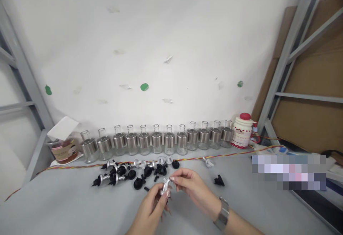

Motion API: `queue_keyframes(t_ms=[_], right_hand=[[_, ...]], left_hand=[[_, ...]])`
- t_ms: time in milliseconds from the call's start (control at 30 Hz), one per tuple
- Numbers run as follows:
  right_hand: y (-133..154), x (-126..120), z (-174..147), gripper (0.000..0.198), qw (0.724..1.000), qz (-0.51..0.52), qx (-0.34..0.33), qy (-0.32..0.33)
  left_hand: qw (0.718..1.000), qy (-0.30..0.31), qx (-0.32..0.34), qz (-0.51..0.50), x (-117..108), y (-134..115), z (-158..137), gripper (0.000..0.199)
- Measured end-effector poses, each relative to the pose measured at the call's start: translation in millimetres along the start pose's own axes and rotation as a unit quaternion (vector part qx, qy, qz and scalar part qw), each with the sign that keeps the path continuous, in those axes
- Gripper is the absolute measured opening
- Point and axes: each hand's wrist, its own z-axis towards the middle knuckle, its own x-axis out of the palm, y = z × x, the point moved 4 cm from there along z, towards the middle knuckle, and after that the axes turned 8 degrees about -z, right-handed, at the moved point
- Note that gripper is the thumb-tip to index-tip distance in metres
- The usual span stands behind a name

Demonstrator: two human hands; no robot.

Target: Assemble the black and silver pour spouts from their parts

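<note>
My left hand [151, 204] is closed around a silver pour spout [166, 185], holding it upright with the curved tube pointing up. Thumb and forefinger of my right hand [191, 185] pinch at the tube's tip, where a small dark piece shows; most of it is hidden by the fingers. Just beyond my hands lie several assembled silver-and-black pourers [114, 179], loose black stoppers [138, 183] and bare silver spouts [142, 164]. To the right, one silver spout [208, 162] and one black stopper [219, 180] lie apart from the pile.
Glass bottles with steel sleeves [144, 140] line the wall. A white jar with a red lid [242, 131] stands at their right, a jar with a brown label [65, 151] at their left. A twisted red-yellow cord [197, 158] crosses the grey table [66, 203].
</note>
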Motion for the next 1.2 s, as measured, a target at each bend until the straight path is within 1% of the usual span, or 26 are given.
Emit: queue_keyframes(t_ms=[167, 300, 433, 600, 767, 867, 967, 1033, 1100, 1200], right_hand=[[0, 0, -1, 0.021, 1.0, -0.002, -0.011, -0.006], [-5, -2, 2, 0.022, 0.999, -0.025, -0.019, -0.01], [-5, 0, 1, 0.024, 1.0, -0.023, -0.01, -0.011], [-1, 4, -3, 0.025, 1.0, -0.004, 0.002, -0.004], [-4, 4, -3, 0.024, 1.0, -0.013, -0.009, 0.004], [-5, 4, -2, 0.026, 0.999, -0.032, -0.019, 0.011], [-4, 5, -1, 0.034, 0.998, -0.055, -0.018, -0.001], [-3, 5, -1, 0.046, 0.997, -0.071, -0.011, -0.015], [-1, 6, -2, 0.057, 0.995, -0.093, -0.014, -0.028], [2, 6, -5, 0.063, 0.987, -0.149, -0.042, -0.053]], left_hand=[[1.0, 0.0, 0.011, 0.012, 0, 0, 0, 0.03], [1.0, -0.003, 0.012, 0.02, 0, 2, 0, 0.03], [1.0, 0.013, 0.0, 0.01, 0, 9, 1, 0.033], [0.999, 0.031, 0.006, 0.009, 0, 12, 2, 0.032], [0.999, 0.045, 0.003, 0.005, 2, 14, 2, 0.029], [0.999, 0.042, 0.001, -0.009, 4, 14, 1, 0.029], [1.0, 0.014, 0.009, -0.009, 3, 13, 1, 0.029], [1.0, 0.0, 0.018, 0.004, 2, 12, 2, 0.028], [1.0, 0.0, 0.022, 0.018, 0, 12, 3, 0.028], [0.999, 0.007, 0.016, 0.028, -4, 14, 4, 0.029]])
